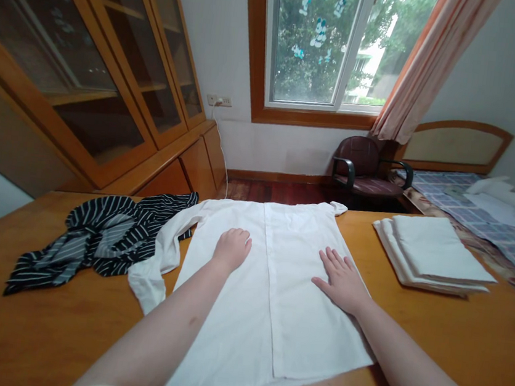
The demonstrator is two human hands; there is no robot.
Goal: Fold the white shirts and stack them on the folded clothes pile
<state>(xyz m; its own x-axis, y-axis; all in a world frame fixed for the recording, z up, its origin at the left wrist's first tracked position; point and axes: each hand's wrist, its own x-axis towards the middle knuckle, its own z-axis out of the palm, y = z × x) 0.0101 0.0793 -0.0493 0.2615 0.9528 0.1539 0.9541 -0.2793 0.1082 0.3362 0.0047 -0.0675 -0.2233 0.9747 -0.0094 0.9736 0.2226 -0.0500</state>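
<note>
A white button-front shirt (233, 320) lies spread on the wooden table, front side up, its collar end away from me and its hem towards me. One sleeve (171, 239) sticks out to the left, bent and crumpled. My left hand (233, 247) rests on the left front of the shirt with fingers curled in; the fingertips are hidden, and no bunched cloth shows around them. Flat on the right front lies my right hand (340, 280), its fingers spread and holding nothing.
A crumpled black-and-white striped garment (108, 232) lies left of the shirt, close to the sleeve. Folded white cloths (437, 250) are stacked at the right. Beyond the wooden table (60, 331) stand a chair (358, 161), a bed (501, 214) and a glass-door cabinet (153, 131).
</note>
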